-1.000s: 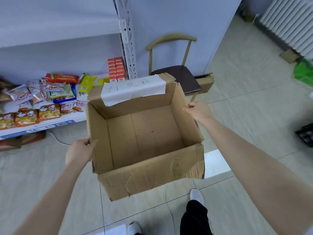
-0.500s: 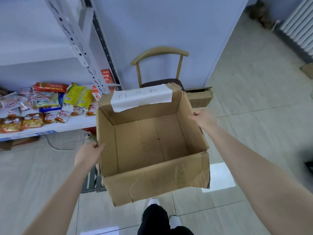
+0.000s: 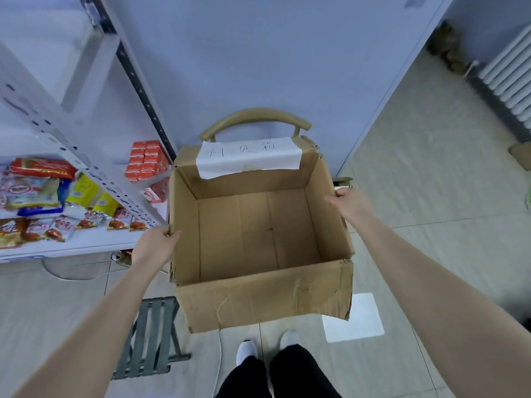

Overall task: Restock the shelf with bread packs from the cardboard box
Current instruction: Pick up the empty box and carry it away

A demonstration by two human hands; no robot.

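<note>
A person's left hand (image 3: pixel 156 245) and right hand (image 3: pixel 349 203), fingers clamped over opposite rims, carry the apparently empty cardboard box (image 3: pixel 258 239) beside the stocked shelf (image 3: pixel 71 248), level for balance.

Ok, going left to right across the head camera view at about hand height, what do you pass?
Snack packs on the shelf → left hand gripping the box wall → empty cardboard box → right hand on the opposite wall → bare tiled floor.
</note>
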